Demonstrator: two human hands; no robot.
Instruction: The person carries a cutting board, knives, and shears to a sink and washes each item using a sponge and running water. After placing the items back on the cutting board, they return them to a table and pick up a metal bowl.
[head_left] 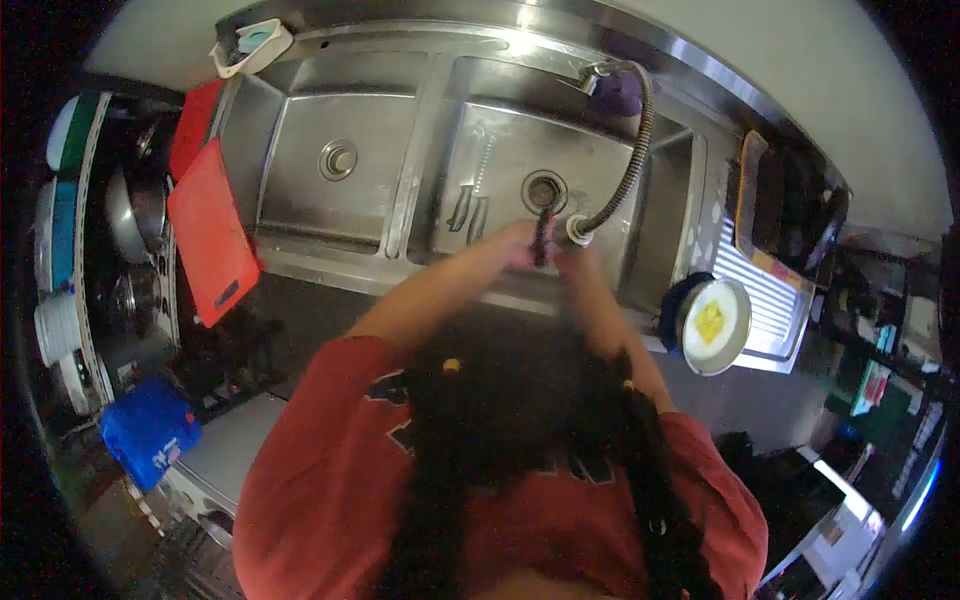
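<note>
My left hand [522,246] is over the front of the right sink basin [610,165], its fingers closed around a narrow dark object [543,238] whose kind I cannot make out. Close beside it, my right hand [575,260] is at the pale spray head [579,230] of the flexible metal faucet hose [643,130]. Blur and the spray head hide my right fingers. Left of the drain [544,190], a serrated knife [484,165] and dark handles [461,208] lie on the basin floor.
The left basin [340,120] adjoins on the left. Red cutting boards [215,235] lean at its left edge. A pale tub [252,48] sits at the back corner. On the right are a bowl [722,345] with yellow contents and a ridged drainboard [765,300].
</note>
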